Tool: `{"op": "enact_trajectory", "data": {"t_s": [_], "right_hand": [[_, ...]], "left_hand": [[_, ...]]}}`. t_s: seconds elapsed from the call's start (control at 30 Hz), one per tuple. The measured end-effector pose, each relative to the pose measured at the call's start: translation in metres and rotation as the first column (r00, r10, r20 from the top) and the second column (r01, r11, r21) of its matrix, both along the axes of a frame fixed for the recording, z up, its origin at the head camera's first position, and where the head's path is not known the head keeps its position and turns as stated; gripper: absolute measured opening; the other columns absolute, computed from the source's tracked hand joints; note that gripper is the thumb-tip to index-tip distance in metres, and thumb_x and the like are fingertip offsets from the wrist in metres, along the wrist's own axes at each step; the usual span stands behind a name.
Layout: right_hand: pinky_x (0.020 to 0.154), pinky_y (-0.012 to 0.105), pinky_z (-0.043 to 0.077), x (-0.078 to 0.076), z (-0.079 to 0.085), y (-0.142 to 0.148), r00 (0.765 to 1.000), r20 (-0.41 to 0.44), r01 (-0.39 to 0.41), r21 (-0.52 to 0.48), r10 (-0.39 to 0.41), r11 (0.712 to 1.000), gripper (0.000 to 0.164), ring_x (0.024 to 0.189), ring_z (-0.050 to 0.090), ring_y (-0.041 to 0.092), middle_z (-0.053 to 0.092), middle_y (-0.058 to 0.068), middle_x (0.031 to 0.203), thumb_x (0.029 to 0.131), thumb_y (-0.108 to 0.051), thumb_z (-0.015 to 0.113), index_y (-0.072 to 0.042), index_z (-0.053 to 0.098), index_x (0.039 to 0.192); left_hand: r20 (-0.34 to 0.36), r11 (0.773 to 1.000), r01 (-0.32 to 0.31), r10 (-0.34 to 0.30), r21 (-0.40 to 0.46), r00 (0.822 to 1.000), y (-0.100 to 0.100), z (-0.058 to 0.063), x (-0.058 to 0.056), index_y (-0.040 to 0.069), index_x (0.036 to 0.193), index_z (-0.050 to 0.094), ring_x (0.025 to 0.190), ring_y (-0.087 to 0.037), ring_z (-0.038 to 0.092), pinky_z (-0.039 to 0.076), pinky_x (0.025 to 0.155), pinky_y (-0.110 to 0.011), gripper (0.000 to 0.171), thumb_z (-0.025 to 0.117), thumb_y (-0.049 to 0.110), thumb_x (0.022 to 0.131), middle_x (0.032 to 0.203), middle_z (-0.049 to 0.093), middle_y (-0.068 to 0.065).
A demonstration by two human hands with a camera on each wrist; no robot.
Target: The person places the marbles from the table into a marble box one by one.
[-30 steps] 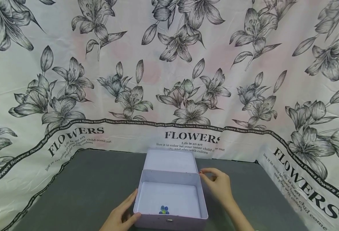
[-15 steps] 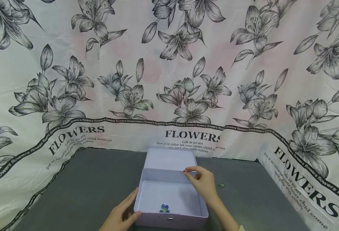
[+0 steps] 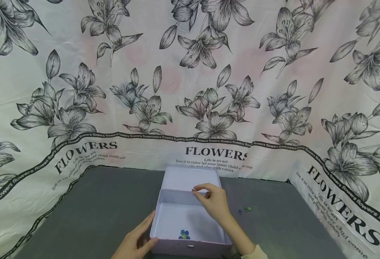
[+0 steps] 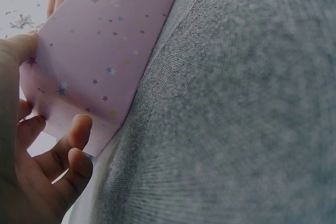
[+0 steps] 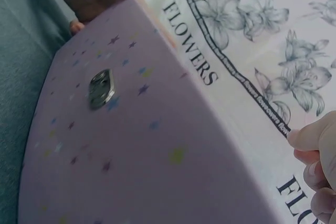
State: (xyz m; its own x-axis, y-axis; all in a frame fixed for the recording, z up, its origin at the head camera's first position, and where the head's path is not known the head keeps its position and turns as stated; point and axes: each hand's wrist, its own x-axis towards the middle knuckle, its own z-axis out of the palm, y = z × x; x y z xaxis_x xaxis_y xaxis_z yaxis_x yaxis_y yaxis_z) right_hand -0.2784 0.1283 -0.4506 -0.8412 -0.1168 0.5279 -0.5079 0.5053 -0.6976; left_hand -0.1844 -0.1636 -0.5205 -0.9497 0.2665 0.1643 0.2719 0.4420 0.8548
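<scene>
A pale lilac tin box (image 3: 177, 248) stands on the grey table with its lid (image 3: 190, 178) tipped back. My left hand (image 3: 134, 239) holds its front left corner, thumb at the front rim and fingers along the left side. Inside, near the front wall, several blue marbles (image 3: 182, 232) sit with a yellow-green one in a flower-like cluster. Over the back right part of the box, my right hand (image 3: 215, 202) pinches a small reddish marble (image 3: 193, 190) between thumb and forefinger. The right wrist view shows its fingers at the edge, the marble hidden.
To the right of the box lie a blue marble (image 3: 240, 212) and green marbles (image 3: 249, 209) on the grey table (image 3: 118, 201). A metal clasp (image 5: 102, 88) sits on the star-printed front wall. A flower-printed cloth (image 3: 151, 151) hangs around the table's back and sides.
My right hand has moved left from beside the box's back right corner to over the box, carrying the reddish marble. Marbles on the right have come into view. The left hand stays.
</scene>
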Motion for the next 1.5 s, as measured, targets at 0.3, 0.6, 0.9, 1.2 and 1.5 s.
{"op": "enact_trajectory", "data": {"t_s": [0.3, 0.6, 0.9, 1.2, 1.5], "right_hand": [[0.042, 0.018, 0.03, -0.004, -0.004, -0.007, 0.999, 0.032, 0.008, 0.065, -0.01, 0.998, 0.012, 0.043, 0.037, 0.0, 0.08, -0.001, 0.093, 0.088, -0.01, 0.087, -0.012, 0.083, 0.1], [0.045, 0.018, 0.035, -0.011, -0.015, -0.006, 0.99, 0.14, -0.055, 0.184, 0.029, 0.981, 0.007, 0.047, 0.041, 0.001, 0.081, 0.006, 0.097, 0.087, -0.009, 0.085, -0.01, 0.083, 0.094], [0.073, 0.036, 0.055, -0.01, -0.018, -0.003, 0.948, 0.313, -0.157, 0.317, 0.054, 0.935, 0.007, 0.081, 0.065, 0.014, 0.078, -0.002, 0.09, 0.087, -0.01, 0.085, -0.012, 0.082, 0.092], [0.066, 0.029, 0.052, -0.006, -0.017, -0.005, 0.946, 0.315, -0.2, 0.382, 0.077, 0.902, 0.005, 0.074, 0.062, 0.01, 0.077, -0.001, 0.083, 0.085, -0.006, 0.085, -0.006, 0.081, 0.087], [0.077, 0.042, 0.057, -0.006, -0.017, -0.006, 0.948, 0.319, -0.131, 0.369, 0.007, 0.92, 0.009, 0.089, 0.069, 0.021, 0.077, -0.001, 0.089, 0.088, -0.009, 0.083, -0.006, 0.081, 0.096]], "left_hand": [[0.007, 1.0, 0.015, -0.015, 0.008, 1.0, -0.001, -0.002, -0.001, 0.009, 0.165, 0.038, 0.061, 0.0, 0.042, 0.043, 0.055, -0.021, 0.076, 0.073, 0.033, 0.102, 0.166, 0.039, -0.026], [-0.002, 1.0, 0.005, -0.005, 0.006, 1.0, -0.001, -0.002, -0.001, 0.01, 0.165, 0.039, 0.06, 0.001, 0.04, 0.042, 0.055, -0.02, 0.075, 0.073, 0.032, 0.102, 0.166, 0.039, -0.023], [-0.007, 1.0, 0.005, -0.005, -0.004, 1.0, -0.001, -0.003, -0.002, 0.009, 0.165, 0.039, 0.059, 0.001, 0.038, 0.041, 0.054, -0.02, 0.075, 0.073, 0.032, 0.102, 0.166, 0.04, -0.023], [-0.008, 1.0, 0.0, 0.0, -0.009, 1.0, -0.001, -0.001, -0.001, 0.009, 0.164, 0.039, 0.059, 0.001, 0.039, 0.041, 0.054, -0.02, 0.075, 0.073, 0.033, 0.101, 0.166, 0.04, -0.023], [0.01, 1.0, -0.005, 0.005, -0.017, 1.0, 0.0, 0.001, 0.0, 0.01, 0.165, 0.039, 0.06, 0.0, 0.04, 0.041, 0.055, -0.02, 0.077, 0.073, 0.035, 0.101, 0.167, 0.04, -0.021]]}}
